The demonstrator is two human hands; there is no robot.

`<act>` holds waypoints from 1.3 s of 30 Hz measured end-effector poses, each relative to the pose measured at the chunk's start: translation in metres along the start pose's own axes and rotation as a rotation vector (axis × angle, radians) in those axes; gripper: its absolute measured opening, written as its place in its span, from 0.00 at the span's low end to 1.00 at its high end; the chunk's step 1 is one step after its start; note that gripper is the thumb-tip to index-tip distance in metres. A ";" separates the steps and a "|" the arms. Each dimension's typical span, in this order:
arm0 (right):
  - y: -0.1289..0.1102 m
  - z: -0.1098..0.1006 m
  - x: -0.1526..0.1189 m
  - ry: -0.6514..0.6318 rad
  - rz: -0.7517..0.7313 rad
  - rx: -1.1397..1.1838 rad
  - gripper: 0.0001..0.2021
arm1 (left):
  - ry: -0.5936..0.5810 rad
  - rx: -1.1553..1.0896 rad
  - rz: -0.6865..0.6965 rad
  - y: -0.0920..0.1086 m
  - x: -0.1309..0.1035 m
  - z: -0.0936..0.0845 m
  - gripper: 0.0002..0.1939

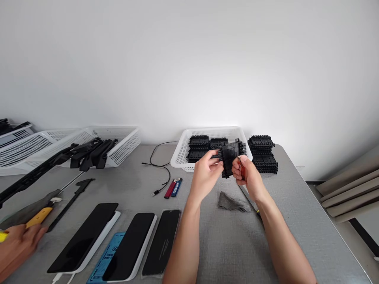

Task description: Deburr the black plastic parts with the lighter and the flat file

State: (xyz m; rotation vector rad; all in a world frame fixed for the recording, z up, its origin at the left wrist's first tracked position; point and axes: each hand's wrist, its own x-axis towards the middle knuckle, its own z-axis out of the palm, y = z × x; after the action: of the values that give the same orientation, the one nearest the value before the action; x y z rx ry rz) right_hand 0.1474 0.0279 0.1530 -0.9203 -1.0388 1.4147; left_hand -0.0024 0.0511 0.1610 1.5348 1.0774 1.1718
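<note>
In front of me, above the table, my left hand [207, 173] holds a black plastic part [229, 156] by its left edge. The part is flat, with rows of small teeth along its sides. My right hand [248, 175] is closed around a small orange-red object [242, 169] that looks like a lighter, thumb at its top, close against the part's right side. The fingers cover most of it. Behind the hands, a white basket [177, 156] contains several similar black parts [199, 148]. More of these parts stand in stacks [263, 154] to the basket's right.
A grey cloth [232, 202] lies below my hands, beside a blade-like tool [250, 199]. Red [170, 188] and blue lighters [177, 187] lie near a black cable [160, 165]. Phones [130, 244] are at front left. Another person's hand [20, 246] is by a yellow-handled tool [40, 217].
</note>
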 end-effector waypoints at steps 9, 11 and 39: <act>0.009 -0.014 0.013 0.427 -0.299 -0.297 0.22 | 0.133 -0.389 -0.119 -0.008 0.007 -0.008 0.24; 0.014 -0.017 0.017 0.355 -0.247 -0.247 0.19 | 0.063 -0.416 -0.133 -0.007 0.005 -0.008 0.27; -0.014 -0.005 -0.016 0.084 -0.076 0.045 0.21 | -0.053 -0.272 -0.115 -0.010 0.009 -0.007 0.22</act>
State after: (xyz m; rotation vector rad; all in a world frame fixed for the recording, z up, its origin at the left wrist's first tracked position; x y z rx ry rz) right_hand 0.1585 0.0129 0.1648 -0.8916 -0.9654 1.3204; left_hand -0.0084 0.0627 0.1541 1.2706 0.9170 1.1404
